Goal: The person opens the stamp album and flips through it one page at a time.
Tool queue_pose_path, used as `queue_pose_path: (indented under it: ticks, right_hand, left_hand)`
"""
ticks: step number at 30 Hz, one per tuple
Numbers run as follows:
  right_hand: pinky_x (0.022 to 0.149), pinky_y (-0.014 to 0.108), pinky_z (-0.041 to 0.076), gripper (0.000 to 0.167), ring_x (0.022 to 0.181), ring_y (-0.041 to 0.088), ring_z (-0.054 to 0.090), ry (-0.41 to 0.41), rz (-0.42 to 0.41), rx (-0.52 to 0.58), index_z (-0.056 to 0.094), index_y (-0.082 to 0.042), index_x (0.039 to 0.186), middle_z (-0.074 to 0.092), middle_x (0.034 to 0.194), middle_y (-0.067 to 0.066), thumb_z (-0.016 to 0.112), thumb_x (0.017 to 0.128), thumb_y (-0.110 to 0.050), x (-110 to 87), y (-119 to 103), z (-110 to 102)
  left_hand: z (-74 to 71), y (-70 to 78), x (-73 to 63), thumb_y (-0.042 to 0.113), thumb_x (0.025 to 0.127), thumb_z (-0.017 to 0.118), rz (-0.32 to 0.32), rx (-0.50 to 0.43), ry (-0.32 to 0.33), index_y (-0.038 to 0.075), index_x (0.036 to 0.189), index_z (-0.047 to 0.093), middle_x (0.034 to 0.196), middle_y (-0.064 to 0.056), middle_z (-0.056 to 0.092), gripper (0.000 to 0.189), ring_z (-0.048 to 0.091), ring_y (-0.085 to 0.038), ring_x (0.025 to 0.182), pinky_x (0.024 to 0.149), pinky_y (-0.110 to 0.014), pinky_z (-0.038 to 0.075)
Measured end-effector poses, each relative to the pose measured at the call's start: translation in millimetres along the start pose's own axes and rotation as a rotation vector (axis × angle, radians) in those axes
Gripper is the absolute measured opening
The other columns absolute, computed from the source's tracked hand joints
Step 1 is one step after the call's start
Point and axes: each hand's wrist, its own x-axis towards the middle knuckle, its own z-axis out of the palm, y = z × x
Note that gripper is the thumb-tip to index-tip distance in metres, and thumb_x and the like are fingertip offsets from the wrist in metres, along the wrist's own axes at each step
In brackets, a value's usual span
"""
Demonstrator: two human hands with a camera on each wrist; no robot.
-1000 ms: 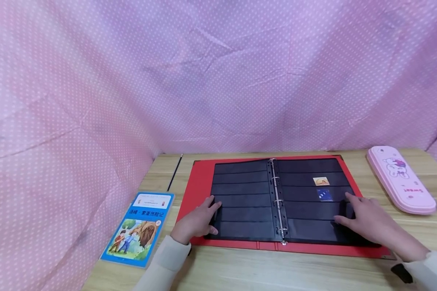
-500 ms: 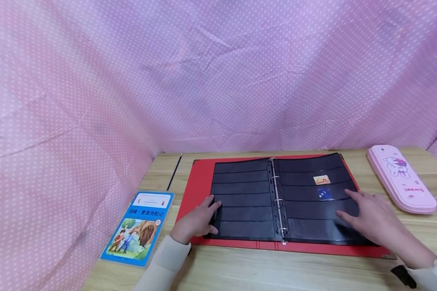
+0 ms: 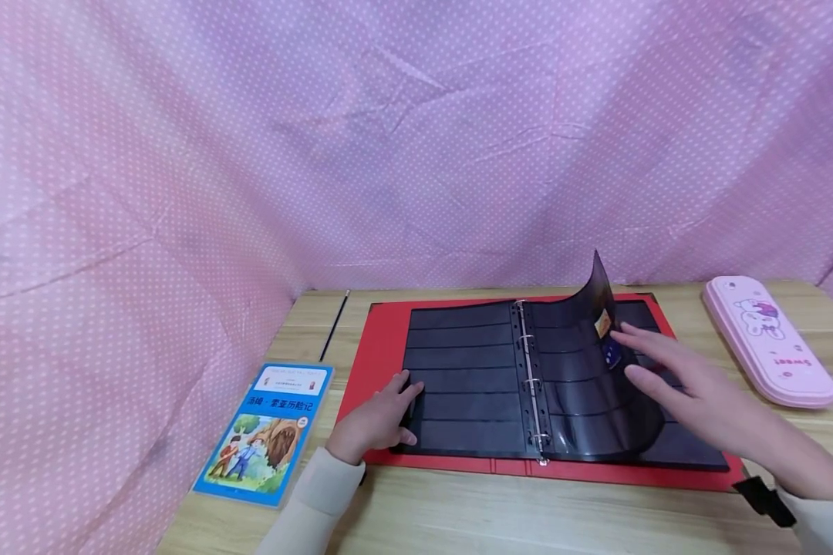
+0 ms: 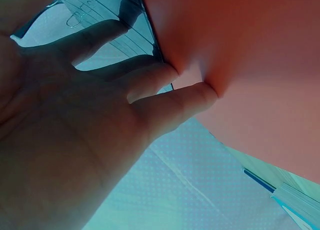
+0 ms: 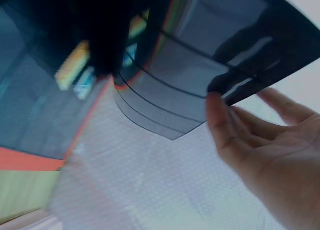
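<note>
A red ring binder (image 3: 382, 331) lies open on the table, with black pocket pages on both sides of its metal rings (image 3: 530, 381). The right-hand page (image 3: 576, 393) stands up in a curve, bent towards the rings. It carries two small stamp-like pictures, one orange (image 3: 602, 324) and one dark blue (image 3: 612, 354). My right hand (image 3: 701, 401) is at this page's outer edge, fingers extended, fingertips against its underside; their reflection shows there in the right wrist view. Another black page (image 3: 694, 445) lies beneath. My left hand (image 3: 378, 416) rests, fingers spread, on the left page's outer edge and the red cover.
A blue picture-covered book (image 3: 264, 435) lies left of the binder, with a dark pencil (image 3: 335, 325) behind it. At the right is a pink pencil case (image 3: 770, 339). A pink dotted curtain (image 3: 416, 154) hangs behind the wooden table (image 3: 500, 516).
The right page has risen from nearly flat into a tall curve leaning left. My right hand has moved left and up with its edge. My left hand stays in place.
</note>
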Motion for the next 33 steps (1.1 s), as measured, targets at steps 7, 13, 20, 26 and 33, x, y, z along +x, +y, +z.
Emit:
queue_pose_path:
  ticks: [7,13,20,26,33]
  right_hand:
    - [0.1,0.015,0.029,0.044,0.134,0.019,0.032,0.067,-0.26,0.168,0.049,-0.002,0.136,0.04,0.144,0.017,0.045,0.093,0.006,24.5,-14.1,-7.1]
    - [0.089,0.021,0.038,0.039,0.13,0.026,0.036,0.138,-0.336,0.275,0.05,0.007,0.131,0.037,0.143,0.024,0.03,0.101,-0.006,34.0,-16.3,-0.6]
    - [0.089,0.026,0.038,0.048,0.129,0.03,0.033,0.16,-0.426,0.456,0.04,0.014,0.135,0.034,0.143,0.027,0.032,0.103,-0.022,38.3,-14.2,10.1]
    - [0.095,0.025,0.036,0.061,0.131,0.027,0.035,0.128,-0.473,0.614,0.021,0.012,0.144,0.027,0.148,0.023,0.033,0.104,-0.033,39.4,-12.9,21.2]
    - [0.099,0.024,0.036,0.054,0.13,0.029,0.036,0.015,-0.38,0.489,0.022,0.006,0.146,0.032,0.147,0.022,0.045,0.1,-0.011,34.2,-14.3,39.6]
  left_hand:
    - [0.9,-0.3,1.3,0.022,0.074,0.081,-0.015,0.003,0.001,0.016,0.145,0.039,0.153,-0.013,0.021,0.083,0.024,-0.035,0.137,0.09,-0.045,0.048]
    - [1.2,-0.9,1.2,0.023,0.074,0.081,-0.006,0.01,0.0,0.016,0.145,0.039,0.153,-0.013,0.022,0.083,0.024,-0.035,0.137,0.089,-0.044,0.048]
    - [0.0,1.0,0.2,0.021,0.073,0.082,-0.024,-0.007,-0.002,0.016,0.145,0.039,0.153,-0.013,0.022,0.084,0.025,-0.035,0.137,0.087,-0.043,0.05]
    - [-1.6,-2.6,2.2,0.023,0.075,0.081,-0.012,-0.042,-0.02,0.016,0.145,0.04,0.153,-0.012,0.021,0.082,0.023,-0.034,0.138,0.088,-0.042,0.05]
    - [-20.3,-17.8,0.9,0.03,0.086,0.07,0.046,-0.218,0.091,0.014,0.144,0.04,0.148,-0.011,0.032,0.067,0.029,-0.032,0.134,0.098,-0.049,0.04]
